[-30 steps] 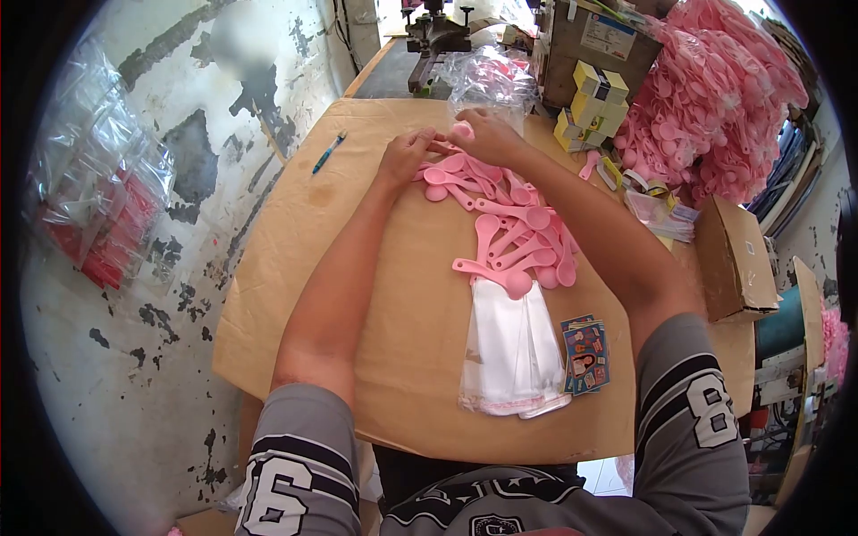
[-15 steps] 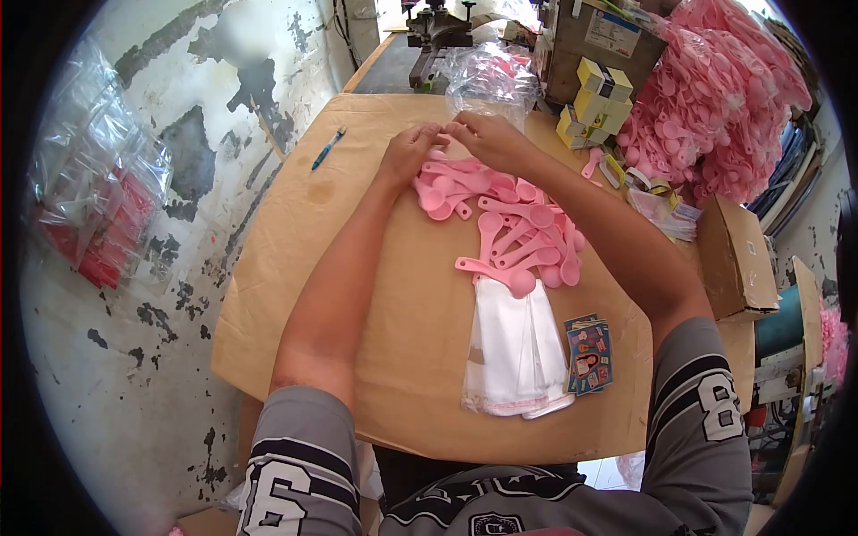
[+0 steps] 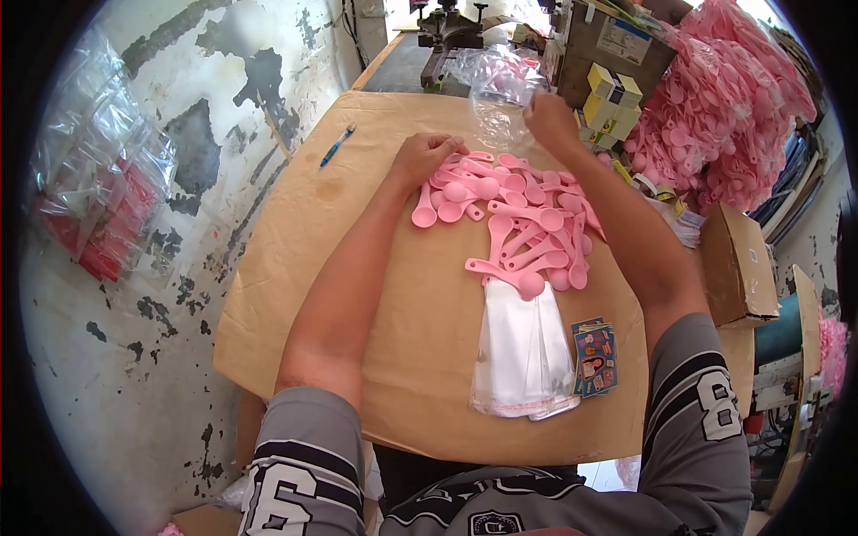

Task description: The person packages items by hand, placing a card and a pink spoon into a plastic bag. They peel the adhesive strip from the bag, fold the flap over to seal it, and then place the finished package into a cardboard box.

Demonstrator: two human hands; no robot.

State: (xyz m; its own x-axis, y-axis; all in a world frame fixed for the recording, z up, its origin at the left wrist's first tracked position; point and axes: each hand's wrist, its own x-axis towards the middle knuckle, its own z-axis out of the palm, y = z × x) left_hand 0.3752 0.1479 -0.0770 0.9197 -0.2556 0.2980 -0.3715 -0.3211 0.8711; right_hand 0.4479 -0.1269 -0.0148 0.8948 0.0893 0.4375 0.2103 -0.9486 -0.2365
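My left hand [image 3: 427, 159] has its fingers drawn together at the upper left edge of a heap of pink measuring spoons [image 3: 527, 219]. What it pinches, if anything, is hidden. Higher and to the right, my right hand [image 3: 551, 123] is a closed fist, with a crumpled clear plastic bag [image 3: 499, 112] against its fingers; the exact grip is blurred. Below the heap lies a fan of white-backed clear sleeves [image 3: 525, 357], with the lowest spoons over their top end. A small stack of printed cards [image 3: 594, 359] sits beside the sleeves.
A blue pen [image 3: 337, 147] lies on the brown-covered table [image 3: 393, 357] at the left. Yellow-and-white boxes [image 3: 612, 103] and a large heap of bagged pink spoons [image 3: 715, 98] stand at the back right. A cardboard box [image 3: 737, 268] borders the right edge. A dark metal clamp [image 3: 447, 36] is at the back.
My hands have parted: the right one moved right, away from the left, uncovering more spoons. The clear bag's lower part now hangs longer and narrower. My left hand stays near the heap.
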